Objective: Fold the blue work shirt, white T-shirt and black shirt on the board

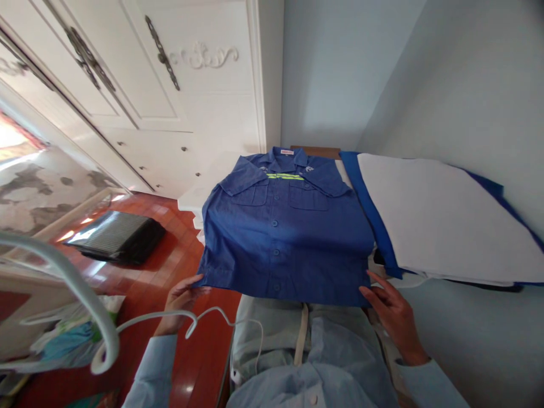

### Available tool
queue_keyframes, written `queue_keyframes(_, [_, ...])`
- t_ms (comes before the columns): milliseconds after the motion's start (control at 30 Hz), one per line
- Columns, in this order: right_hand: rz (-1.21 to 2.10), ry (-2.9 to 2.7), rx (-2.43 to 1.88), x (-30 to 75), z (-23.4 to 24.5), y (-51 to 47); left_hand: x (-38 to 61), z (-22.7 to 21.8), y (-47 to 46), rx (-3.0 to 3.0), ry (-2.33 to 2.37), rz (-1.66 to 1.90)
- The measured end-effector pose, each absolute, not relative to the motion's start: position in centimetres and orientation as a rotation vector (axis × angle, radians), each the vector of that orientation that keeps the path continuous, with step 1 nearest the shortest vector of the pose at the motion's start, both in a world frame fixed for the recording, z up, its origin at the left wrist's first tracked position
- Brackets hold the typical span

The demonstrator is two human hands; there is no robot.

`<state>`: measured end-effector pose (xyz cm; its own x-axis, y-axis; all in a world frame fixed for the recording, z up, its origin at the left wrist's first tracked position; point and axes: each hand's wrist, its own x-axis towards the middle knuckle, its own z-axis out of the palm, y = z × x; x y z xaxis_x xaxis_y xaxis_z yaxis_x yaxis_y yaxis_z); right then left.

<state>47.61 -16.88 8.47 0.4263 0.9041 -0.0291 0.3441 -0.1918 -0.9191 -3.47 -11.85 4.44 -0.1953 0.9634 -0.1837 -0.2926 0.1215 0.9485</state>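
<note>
A blue short-sleeved work shirt lies spread out with its buttoned front up and its collar at the far end. It has two chest pockets and a yellow-green reflective strip. My left hand pinches the hem's left corner between thumb and fingers. At the right corner, my right hand grips the hem the same way. The hem is held up near my lap, and the surface under the shirt is mostly hidden.
To the right lies a white sheet-like piece over blue cloth. A white cable and a thick pale curved tube cross the left foreground. A white wardrobe stands behind. A black, ribbed-topped bundle sits on the red floor.
</note>
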Motion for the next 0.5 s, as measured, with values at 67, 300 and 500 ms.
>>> queue_keyframes(67, [0.709,-1.204,-1.753,47.9,9.1,-17.0,-3.3,4.8,-11.7,0.818,1.282,1.390])
queue_keyframes(300, [0.790,-1.282,-1.681,49.7,12.2,-15.4,-3.1,8.0,-10.3,1.076,1.512,1.269])
queue_keyframes(500, [1.139,-1.229,-1.401,51.3,14.8,-14.6,-4.4,11.2,-10.1,1.321,1.612,1.374])
